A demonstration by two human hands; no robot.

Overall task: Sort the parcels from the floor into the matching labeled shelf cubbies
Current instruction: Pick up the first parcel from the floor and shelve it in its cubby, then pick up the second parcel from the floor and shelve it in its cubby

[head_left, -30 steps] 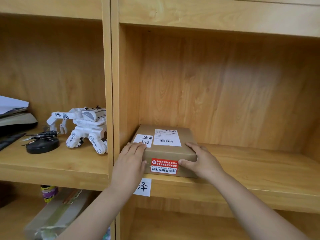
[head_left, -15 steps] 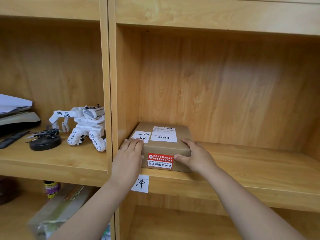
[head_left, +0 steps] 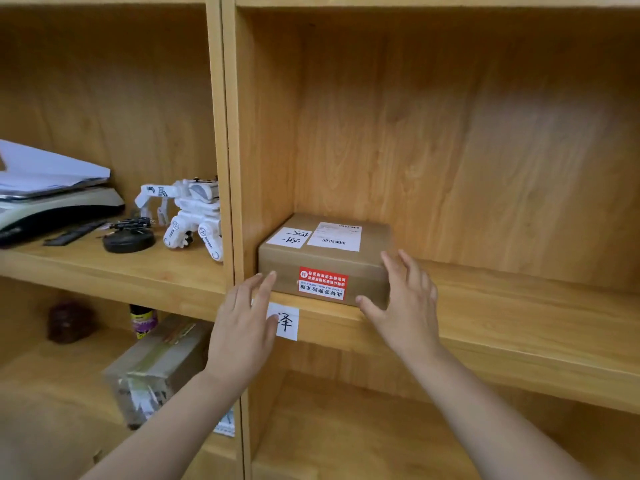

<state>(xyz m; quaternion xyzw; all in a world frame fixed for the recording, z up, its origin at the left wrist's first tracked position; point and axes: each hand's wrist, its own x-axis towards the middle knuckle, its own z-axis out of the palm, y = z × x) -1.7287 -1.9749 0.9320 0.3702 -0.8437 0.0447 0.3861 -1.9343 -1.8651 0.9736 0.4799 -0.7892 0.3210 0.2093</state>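
Observation:
A brown cardboard parcel with a white shipping label, a handwritten white tag and a red sticker lies in the left corner of a wooden shelf cubby. A white paper label with a handwritten character is stuck on the shelf's front edge below it. My left hand hovers open just in front of the parcel's left front corner, off the box. My right hand is open beside the parcel's right front corner, fingers spread, at most grazing it.
The left cubby holds a white toy robot, a black round object and a stack of papers on a device. Below it lie a taped parcel, a small bottle and a dark object.
The parcel slid deeper into the cubby's left corner. Both hands let go of it and drew back, their fingers now spread apart.

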